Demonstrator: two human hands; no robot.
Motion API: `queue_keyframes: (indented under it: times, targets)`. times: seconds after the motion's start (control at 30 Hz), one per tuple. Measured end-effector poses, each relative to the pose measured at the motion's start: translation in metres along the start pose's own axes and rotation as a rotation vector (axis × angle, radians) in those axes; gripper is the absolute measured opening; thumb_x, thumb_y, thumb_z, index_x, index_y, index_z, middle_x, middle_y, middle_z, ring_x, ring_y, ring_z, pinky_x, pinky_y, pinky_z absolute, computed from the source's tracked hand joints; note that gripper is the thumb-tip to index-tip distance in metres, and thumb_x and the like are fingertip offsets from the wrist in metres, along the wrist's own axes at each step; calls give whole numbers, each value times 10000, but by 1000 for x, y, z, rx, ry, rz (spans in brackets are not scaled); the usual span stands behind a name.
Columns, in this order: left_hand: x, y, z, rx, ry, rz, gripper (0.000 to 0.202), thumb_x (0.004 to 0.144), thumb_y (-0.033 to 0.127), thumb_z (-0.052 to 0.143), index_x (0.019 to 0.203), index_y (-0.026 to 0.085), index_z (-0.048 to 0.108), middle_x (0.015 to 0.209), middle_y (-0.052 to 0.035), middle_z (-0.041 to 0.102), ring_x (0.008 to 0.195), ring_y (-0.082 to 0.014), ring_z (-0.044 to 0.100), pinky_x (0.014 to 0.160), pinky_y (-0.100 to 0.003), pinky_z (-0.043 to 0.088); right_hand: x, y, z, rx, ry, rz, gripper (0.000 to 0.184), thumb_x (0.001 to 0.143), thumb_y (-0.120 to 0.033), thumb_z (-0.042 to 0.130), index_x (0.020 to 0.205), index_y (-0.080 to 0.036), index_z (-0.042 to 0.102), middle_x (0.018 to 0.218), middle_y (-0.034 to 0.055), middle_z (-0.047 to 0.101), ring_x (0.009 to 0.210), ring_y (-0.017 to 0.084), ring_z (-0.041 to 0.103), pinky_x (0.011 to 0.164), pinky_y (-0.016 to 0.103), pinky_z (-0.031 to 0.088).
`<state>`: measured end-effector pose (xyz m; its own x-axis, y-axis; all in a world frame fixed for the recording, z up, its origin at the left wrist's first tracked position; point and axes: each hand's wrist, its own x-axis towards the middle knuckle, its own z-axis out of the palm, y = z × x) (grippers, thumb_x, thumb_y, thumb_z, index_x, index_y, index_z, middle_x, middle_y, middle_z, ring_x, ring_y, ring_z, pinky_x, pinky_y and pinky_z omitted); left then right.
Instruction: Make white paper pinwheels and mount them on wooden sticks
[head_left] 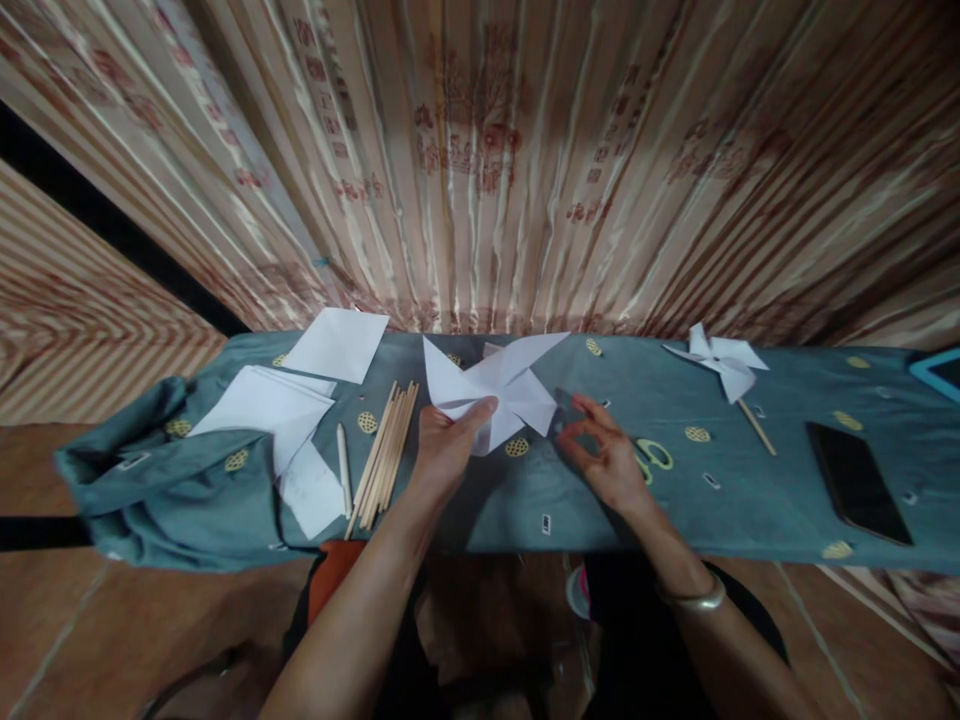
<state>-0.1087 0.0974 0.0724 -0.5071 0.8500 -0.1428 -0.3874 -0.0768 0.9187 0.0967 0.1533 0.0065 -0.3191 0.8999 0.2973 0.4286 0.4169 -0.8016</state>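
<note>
My left hand is closed on a white paper pinwheel, its thumb pressed over the folded middle and the blades spreading outward. Just right of the blades is my right hand, with thumb and forefinger curled together and the other fingers partly extended. A faint, dark, see-through patch shows by those fingertips; I cannot make out what it is. Green-handled scissors lie on the cloth beside that hand, their blades hidden. A finished pinwheel on a wooden stick lies farther right.
A bundle of wooden sticks and a pencil-like stick lie to the left. Beyond them are stacked white papers and a single sheet. A dark phone rests at right on the green cloth. Curtains hang behind.
</note>
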Motion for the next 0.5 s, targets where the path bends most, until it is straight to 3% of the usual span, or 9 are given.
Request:
queue_keyframes:
  times: [0.13,0.2,0.27,0.37,0.5]
  targets:
    - [-3,-9,5,37,-13,-52,268,550,261,844,758,118,753,748,-65,755,655,-185,674,646,-303,544,3,-47,-23,103,68,-49,83,840,-300,652,787,-236,661,1487,43,439,1387,287,394,1149,540,296]
    - [-7,-13,9,46,-51,-88,232,555,259,841,720,123,750,703,-53,740,617,-169,652,622,-290,526,-1,-71,-25,74,62,-112,60,845,-273,654,791,-248,664,1515,7,406,1461,292,246,1163,563,269]
    - [-11,-17,13,39,-95,-126,217,552,267,838,694,131,746,660,-37,723,575,-152,627,588,-276,506,-6,-87,-21,48,32,-175,53,849,-246,650,799,-253,667,1543,-24,359,1478,301,186,1182,591,212]
    - [-17,-21,18,6,-137,-152,225,539,288,840,683,144,744,647,-23,716,556,-137,606,566,-260,486,-10,-93,-13,11,14,-211,68,859,-235,637,802,-252,671,1551,-46,339,1486,299,153,1187,588,215]
    - [-23,-23,21,2,-156,-164,213,541,297,838,650,151,727,634,-16,700,559,-133,591,551,-249,465,-8,-82,-10,-29,33,-180,81,861,-249,638,789,-245,673,1547,-43,348,1492,289,123,1196,560,212]
